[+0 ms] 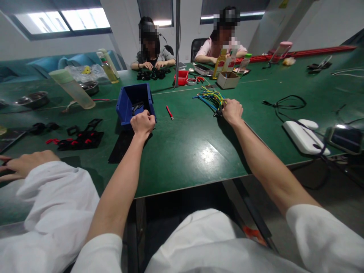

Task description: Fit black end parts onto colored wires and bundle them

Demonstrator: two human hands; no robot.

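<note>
My left hand [143,124] is closed at the front lip of a blue plastic bin [123,104], its fingertips hidden behind the knuckles. A few small dark parts [137,107] lie inside the bin. Further right, my right hand [232,111] is closed around the near end of a bundle of blue and yellow-green wires [209,98], whose free ends fan out to the left on the table. Dark or metallic ends show beside my fingers. Between both hands a short red wire [170,112] with a metal terminal lies on the green tabletop [182,151].
A black sheet [121,146] lies under my left forearm. Black and red parts [81,140] sit left of it, near a neighbour's hand [31,163]. Two people work across the table, near a red box [181,77] and a small carton [228,80]. A white device [305,136] with cables is right.
</note>
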